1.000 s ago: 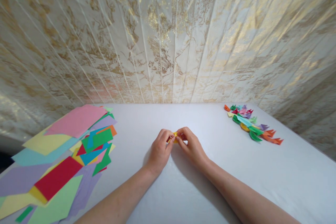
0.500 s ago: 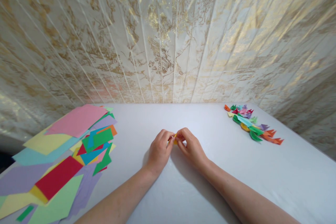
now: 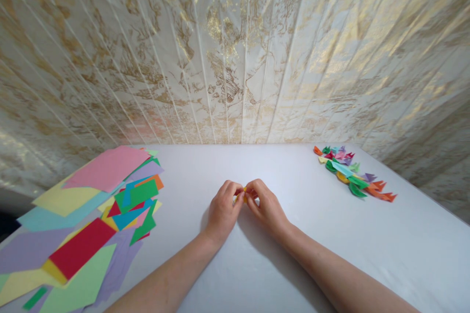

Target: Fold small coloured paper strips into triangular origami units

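A small yellow piece of paper (image 3: pixel 245 189) is pinched between the fingertips of both hands, in the middle of the table. My left hand (image 3: pixel 224 208) is closed on its left side, thumb and forefinger together. From the other side my right hand (image 3: pixel 267 205) grips it the same way. Fingers cover most of the paper, so its folds and full shape are hidden. The two hands nearly touch at the fingertips, just above the white surface.
Loose coloured sheets, among them a pink sheet (image 3: pixel 110 166) and a red sheet (image 3: pixel 82 248), overlap along the left of the white table (image 3: pixel 235 264). Several small folded paper shapes (image 3: pixel 347 171) lie at the back right. A gold-patterned curtain (image 3: pixel 227 58) hangs behind.
Both hands stay in nearly the same place, with slight finger movement around the yellow paper; less of it shows below the fingertips now.
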The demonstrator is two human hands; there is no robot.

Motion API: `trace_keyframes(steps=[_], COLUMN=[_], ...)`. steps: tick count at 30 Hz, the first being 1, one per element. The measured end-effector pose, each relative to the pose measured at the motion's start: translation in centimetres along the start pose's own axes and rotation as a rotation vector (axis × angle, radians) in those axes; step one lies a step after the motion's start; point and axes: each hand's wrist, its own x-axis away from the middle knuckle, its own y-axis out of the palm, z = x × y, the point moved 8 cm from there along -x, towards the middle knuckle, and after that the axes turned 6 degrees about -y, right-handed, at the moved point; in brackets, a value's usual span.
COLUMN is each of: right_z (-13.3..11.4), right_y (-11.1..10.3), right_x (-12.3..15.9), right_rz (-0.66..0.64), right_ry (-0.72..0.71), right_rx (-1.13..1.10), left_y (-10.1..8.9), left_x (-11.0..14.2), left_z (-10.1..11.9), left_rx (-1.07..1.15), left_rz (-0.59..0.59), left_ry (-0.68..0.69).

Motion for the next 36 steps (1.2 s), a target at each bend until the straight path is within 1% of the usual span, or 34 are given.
trace_keyframes(steps=[3, 6, 11, 14, 17, 20, 22, 25, 28, 31, 36], right_z=[0.1, 0.4, 1.2, 2.0, 2.8, 3.3, 3.4, 3.4, 3.1, 2.9, 2.9], right_y=[0.1, 0.2, 0.3, 0.2, 0.2, 0.3, 0.4, 0.5, 0.7, 0.8, 0.6], right_x=[-0.1, -0.1, -0.1, -0.2, -0.2, -0.3, -0.3, -0.3, -0.3, -0.3, -0.4], right_rz=[-0.010, -0.014, -0.019, -0.007, 0.015, 0.050, 0.064, 0.079, 0.044, 0.006, 0.025], right_ry=[-0.005, 0.022, 0.131, 0.205, 0.248, 0.248, 0.241, 0.234, 0.245, 0.260, 0.254], right_rx=[-0.023, -0.065, -0.192, -0.268, -0.346, -0.427, -0.472, -0.494, -0.487, -0.472, -0.463], left_y=[0.0, -0.1, -0.2, -0.2, 0.0, -0.2, -0.1, 0.5, 1.0, 1.0, 1.2], left_x=[0.0, -0.2, -0.5, -0.6, -0.7, -0.8, -0.9, -0.8, -0.7, -0.6, -0.7], left_z=[0.0, -0.3, -1.5, -1.9, -1.9, -2.0, -2.3, -2.4, -2.2, -2.2, -2.9], left_rx=[0.041, 0.106, 0.208, 0.228, 0.238, 0.253, 0.302, 0.417, 0.455, 0.434, 0.498], left_rz=[-0.013, 0.004, 0.042, 0.034, 0.017, 0.037, 0.040, -0.038, -0.096, -0.095, -0.078], left_ry=[-0.015, -0.038, -0.109, -0.138, -0.127, -0.120, -0.139, -0.175, -0.197, -0.226, -0.287])
